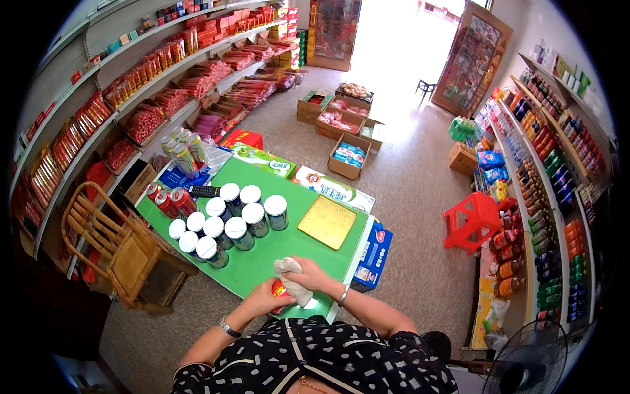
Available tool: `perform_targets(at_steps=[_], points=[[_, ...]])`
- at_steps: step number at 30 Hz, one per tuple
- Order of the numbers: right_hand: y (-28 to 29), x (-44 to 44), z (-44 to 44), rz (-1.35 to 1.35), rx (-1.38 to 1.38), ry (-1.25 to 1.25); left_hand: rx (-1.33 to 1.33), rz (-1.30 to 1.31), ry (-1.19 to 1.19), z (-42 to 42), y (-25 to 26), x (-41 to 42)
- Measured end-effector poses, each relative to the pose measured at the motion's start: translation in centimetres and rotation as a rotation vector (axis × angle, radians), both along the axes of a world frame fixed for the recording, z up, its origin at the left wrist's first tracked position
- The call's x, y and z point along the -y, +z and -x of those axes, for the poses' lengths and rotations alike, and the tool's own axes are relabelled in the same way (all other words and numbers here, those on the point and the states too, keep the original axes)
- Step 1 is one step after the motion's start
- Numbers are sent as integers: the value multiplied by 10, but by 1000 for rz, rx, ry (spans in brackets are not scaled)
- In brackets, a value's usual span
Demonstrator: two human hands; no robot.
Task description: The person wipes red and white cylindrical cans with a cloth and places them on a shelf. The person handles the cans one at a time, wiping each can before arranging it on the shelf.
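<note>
At the near edge of the green tabletop (290, 241), my left hand (263, 298) grips a red can (279, 294) with yellow marks. My right hand (312, 274) holds a bunched grey-white cloth (298, 285) against the can. Part of the can is hidden by the cloth and fingers. To the left stand several cans with white lids (238, 227), close together. Red drink cans (183, 201) stand behind them, beside a black remote control (204, 191). A shallow golden tray (327, 221) lies at the right of the tabletop.
Wrapped yellow-green cans (184, 155) stand at the table's far left corner. A bamboo chair (128, 251) is at the left. Milk cartons (334, 187) stand along the far side, a blue carton (375, 253) at the right. Beyond are open boxes (349, 155), a red stool (472, 221) and stocked shelves.
</note>
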State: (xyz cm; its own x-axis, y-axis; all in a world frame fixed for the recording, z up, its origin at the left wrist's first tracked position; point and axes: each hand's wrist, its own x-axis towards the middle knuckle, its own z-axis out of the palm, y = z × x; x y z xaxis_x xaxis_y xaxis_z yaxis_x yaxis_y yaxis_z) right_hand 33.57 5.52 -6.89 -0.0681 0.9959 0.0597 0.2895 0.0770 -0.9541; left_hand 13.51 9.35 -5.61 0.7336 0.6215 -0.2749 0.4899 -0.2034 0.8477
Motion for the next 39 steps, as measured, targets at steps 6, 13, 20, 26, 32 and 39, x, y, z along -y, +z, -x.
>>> perform_targets(at_steps=[6,13,20,26,32,39], points=[[29,-23,-4,471,-362,303,28,-420,-145,14,69,6],[39,-9,57,15,-1067,-179,614,-92,415,17,74,1],[114,21,87,-812,344,-141,985,49,624,9,77,-6],[132,-31,55,-381,-578,-130,988,69,498,-6,93,23],[84,-17,62,-199,-657,-84,1013,144,452,-2,116,7],[124,4,64,-956,133,-91,1001,204,569,14,125,-5]])
